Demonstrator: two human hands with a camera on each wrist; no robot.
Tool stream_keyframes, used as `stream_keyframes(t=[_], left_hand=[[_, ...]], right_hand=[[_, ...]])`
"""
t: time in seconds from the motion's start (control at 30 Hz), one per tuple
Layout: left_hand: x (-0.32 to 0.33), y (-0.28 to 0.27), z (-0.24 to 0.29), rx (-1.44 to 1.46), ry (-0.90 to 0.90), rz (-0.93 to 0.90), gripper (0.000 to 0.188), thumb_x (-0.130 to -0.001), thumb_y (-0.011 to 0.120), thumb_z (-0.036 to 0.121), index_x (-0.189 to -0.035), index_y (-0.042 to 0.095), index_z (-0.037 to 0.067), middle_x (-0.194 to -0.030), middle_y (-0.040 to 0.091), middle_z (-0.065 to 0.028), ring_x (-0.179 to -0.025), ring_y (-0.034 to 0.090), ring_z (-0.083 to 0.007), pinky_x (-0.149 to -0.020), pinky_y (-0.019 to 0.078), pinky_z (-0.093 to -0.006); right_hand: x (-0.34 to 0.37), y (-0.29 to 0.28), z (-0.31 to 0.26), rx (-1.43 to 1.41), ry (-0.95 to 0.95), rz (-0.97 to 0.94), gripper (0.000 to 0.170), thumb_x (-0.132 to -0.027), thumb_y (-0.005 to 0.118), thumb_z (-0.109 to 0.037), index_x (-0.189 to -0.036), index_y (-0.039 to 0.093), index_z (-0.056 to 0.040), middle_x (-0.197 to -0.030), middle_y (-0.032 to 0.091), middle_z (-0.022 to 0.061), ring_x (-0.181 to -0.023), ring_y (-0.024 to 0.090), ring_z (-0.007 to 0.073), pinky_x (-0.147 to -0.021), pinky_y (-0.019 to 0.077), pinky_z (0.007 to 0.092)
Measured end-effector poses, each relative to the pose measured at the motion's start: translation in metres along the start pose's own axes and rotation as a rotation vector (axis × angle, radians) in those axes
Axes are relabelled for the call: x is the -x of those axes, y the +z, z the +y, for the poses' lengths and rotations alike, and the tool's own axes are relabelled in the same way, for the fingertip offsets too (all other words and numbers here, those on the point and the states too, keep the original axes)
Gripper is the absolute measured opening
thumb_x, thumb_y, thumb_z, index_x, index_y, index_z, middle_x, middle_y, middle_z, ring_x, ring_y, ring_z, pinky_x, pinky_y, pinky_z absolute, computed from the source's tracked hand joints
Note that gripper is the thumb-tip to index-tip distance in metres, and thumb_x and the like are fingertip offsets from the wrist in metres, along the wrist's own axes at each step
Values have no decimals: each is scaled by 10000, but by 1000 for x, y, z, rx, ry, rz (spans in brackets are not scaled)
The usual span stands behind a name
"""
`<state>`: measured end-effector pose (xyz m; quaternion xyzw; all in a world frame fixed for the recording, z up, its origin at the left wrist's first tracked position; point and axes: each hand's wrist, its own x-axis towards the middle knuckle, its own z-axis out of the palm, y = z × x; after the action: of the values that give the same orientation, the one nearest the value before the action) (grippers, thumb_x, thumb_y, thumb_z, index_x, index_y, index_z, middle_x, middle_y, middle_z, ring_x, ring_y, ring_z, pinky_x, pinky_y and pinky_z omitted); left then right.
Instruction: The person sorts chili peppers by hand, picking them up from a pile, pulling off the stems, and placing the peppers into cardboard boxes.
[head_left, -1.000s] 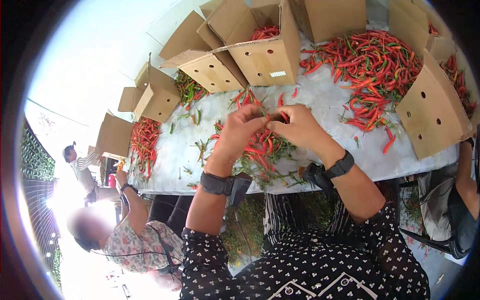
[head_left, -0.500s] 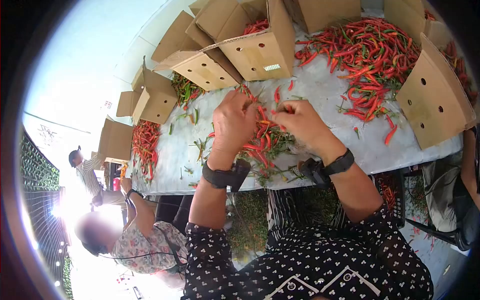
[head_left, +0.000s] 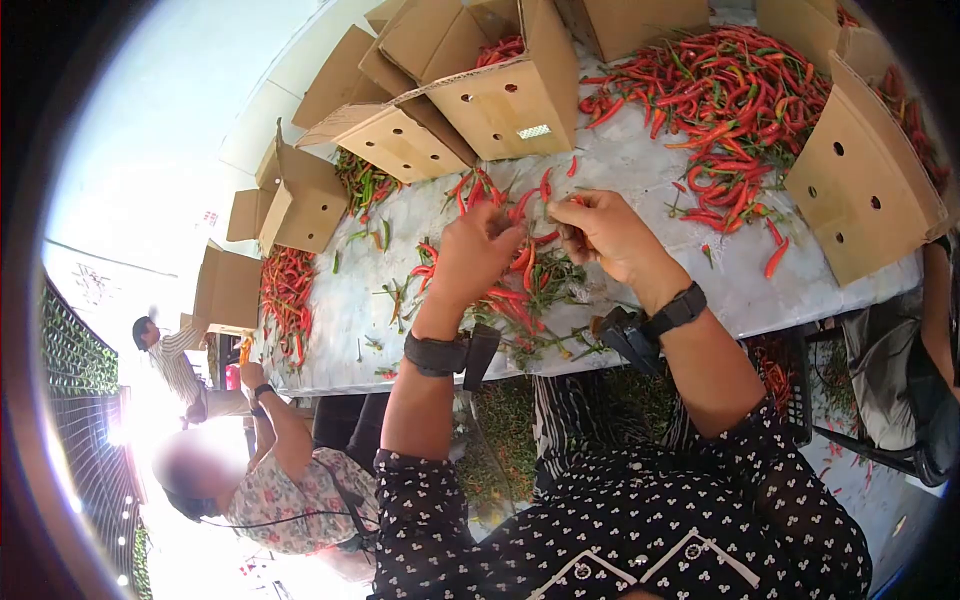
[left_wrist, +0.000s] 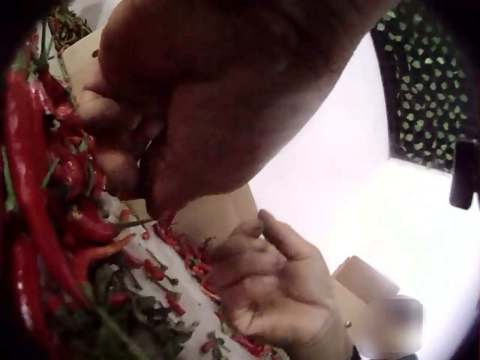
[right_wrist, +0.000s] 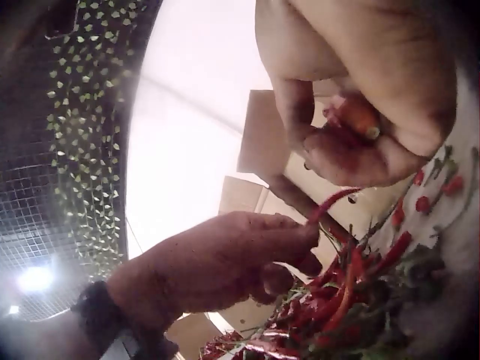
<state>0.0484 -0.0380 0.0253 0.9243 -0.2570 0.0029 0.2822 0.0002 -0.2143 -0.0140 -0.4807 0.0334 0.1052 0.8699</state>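
My left hand (head_left: 468,258) is over a small pile of red chili peppers (head_left: 510,300) at the table's near side. In the right wrist view its fingertips pinch a thin red chili pepper (right_wrist: 330,204), whose tip points away from the hand. Level with it to the right is my right hand (head_left: 622,240), fingers curled. Inside those fingers, red chili peppers (right_wrist: 358,118) show a blunt end in the right wrist view. The two hands are a short gap apart. Green stems (head_left: 555,275) and loose peppers lie beneath them.
A large chili heap (head_left: 740,110) spreads at the back right, beside a cardboard box (head_left: 865,180). More boxes (head_left: 500,110) stand along the back. Another heap (head_left: 287,300) lies at the left, where a person in a floral shirt (head_left: 300,500) sits.
My hands were together at the fingertips, then drew apart. The right hand has turned and risen slightly, and the left has shifted a little. The head view has moved slightly.
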Motion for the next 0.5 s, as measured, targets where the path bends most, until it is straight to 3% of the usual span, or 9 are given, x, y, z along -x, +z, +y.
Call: stream_keyframes(t=[0.07,0.13,0.17,0.23,0.37,0.43,0.5], left_hand=[[-1,-1,6,153,-91,-25,233,-711,657,195,-822,590,2,-697,616,-142,-642,611,-245,-598,474,-334],[0,-1,17,87,51,-20,184,-740,649,103,-859,574,-17,-728,622,-65,-648,565,-81,-584,456,-250],[1,-1,23,88,50,-22,184,-740,649,103,-859,574,-17,-728,622,-65,-648,565,-81,-584,456,-250],[2,0,33,175,118,-69,226,-718,646,169,-851,592,-5,-752,615,-137,-633,600,-194,-587,471,-299],[-12,5,20,229,114,-90,192,-714,620,149,-836,603,2,-792,609,-152,-675,599,-241,-613,475,-329],[-22,12,5,-176,359,-87,191,-708,601,133,-845,610,-1,-728,589,-140,-684,590,-237,-638,463,-333],[-28,25,-6,-273,388,-132,189,-702,595,148,-820,615,2,-726,576,-154,-701,580,-274,-646,458,-353]], right_hand=[[-1,0,3,-9,-20,2,177,-812,620,-223,-773,557,-63,-589,488,-4,-470,443,85,-412,321,240],[-1,3,4,-16,-38,4,175,-811,622,-216,-764,552,-63,-584,471,-12,-460,414,74,-404,297,234],[-1,4,4,-30,-63,40,167,-810,621,-206,-754,546,-67,-584,464,-16,-457,399,70,-402,282,228],[0,5,2,-45,-86,78,161,-808,621,-196,-745,540,-72,-583,457,-21,-454,385,65,-400,268,222],[0,-4,-3,-208,-149,158,153,-822,577,-185,-715,520,-92,-586,455,-19,-465,385,70,-408,266,218],[0,-5,-5,-268,-189,159,157,-828,560,-191,-710,514,-97,-590,464,-16,-472,400,75,-409,267,218],[1,-2,-8,-340,-180,348,169,-836,538,-215,-722,514,-93,-611,502,1,-483,433,95,-408,281,232]])
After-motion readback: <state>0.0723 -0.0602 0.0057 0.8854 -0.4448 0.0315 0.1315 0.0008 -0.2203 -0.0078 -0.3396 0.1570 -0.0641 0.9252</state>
